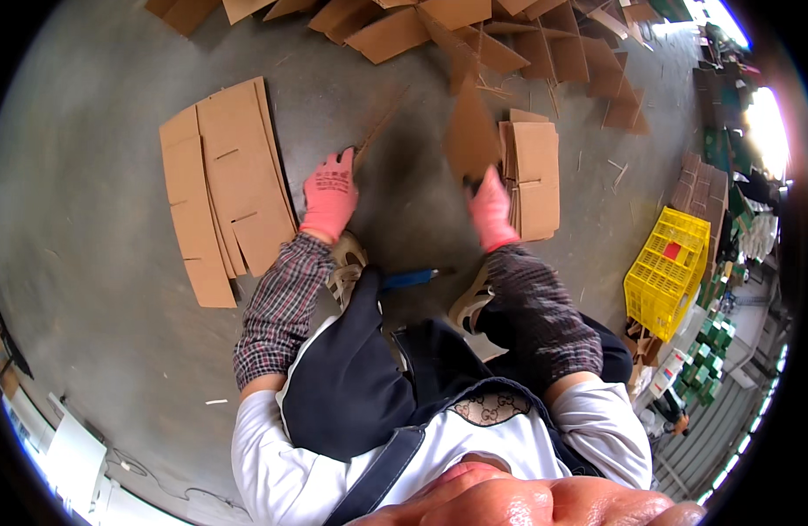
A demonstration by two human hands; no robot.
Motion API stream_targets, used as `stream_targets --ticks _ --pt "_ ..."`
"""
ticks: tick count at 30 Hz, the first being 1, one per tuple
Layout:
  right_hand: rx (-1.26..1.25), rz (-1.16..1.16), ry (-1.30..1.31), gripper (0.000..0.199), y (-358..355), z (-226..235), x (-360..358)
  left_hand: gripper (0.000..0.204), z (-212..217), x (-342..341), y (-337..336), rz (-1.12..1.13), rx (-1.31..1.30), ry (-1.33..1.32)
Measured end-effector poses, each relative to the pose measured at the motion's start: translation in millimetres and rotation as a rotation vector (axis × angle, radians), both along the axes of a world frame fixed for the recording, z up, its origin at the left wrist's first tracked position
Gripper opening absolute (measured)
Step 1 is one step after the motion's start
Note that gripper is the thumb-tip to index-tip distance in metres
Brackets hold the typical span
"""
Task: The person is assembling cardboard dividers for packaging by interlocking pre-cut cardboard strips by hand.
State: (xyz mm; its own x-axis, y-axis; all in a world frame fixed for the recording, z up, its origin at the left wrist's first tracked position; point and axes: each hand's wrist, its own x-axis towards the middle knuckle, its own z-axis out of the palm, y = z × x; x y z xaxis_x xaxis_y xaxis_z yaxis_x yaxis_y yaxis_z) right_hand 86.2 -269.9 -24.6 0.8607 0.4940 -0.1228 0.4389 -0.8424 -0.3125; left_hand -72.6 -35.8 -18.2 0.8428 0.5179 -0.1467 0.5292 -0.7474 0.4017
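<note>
My left hand (331, 193), in a pink glove, is closed on a thin cardboard strip (382, 127) seen nearly edge-on. My right hand (491, 210), gloved the same way, grips the lower end of a brown cardboard piece (471, 131) that stands up and is blurred by motion. The two pieces are apart. Left of my left hand lies a stack of large slotted cardboard sheets (242, 175) on the floor. Beside my right hand is a stack of smaller slotted cardboard pieces (535, 188).
A large heap of interlocked cardboard dividers (518, 48) spreads across the far side. On the floor between my shoes lies a blue-handled tool (408, 279). To the right stands a yellow plastic crate (667, 272). Cardboard scraps (618, 171) litter the grey floor.
</note>
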Motion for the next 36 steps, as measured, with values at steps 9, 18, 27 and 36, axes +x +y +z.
stream_targets --ticks 9,18,27,36 --pt "0.242 0.190 -0.149 0.048 -23 24 1 0.047 16 9 -26 -0.006 -0.138 0.010" --pt "0.375 0.204 -0.274 0.046 31 87 19 0.041 -3 52 -12 -0.104 0.066 0.051" --pt "-0.066 0.727 -0.173 0.037 73 91 -14 0.049 -37 51 -31 -0.160 0.012 0.099" --pt "-0.164 0.678 -0.094 0.048 113 51 20 0.052 -30 50 -22 -0.126 -0.031 0.096"
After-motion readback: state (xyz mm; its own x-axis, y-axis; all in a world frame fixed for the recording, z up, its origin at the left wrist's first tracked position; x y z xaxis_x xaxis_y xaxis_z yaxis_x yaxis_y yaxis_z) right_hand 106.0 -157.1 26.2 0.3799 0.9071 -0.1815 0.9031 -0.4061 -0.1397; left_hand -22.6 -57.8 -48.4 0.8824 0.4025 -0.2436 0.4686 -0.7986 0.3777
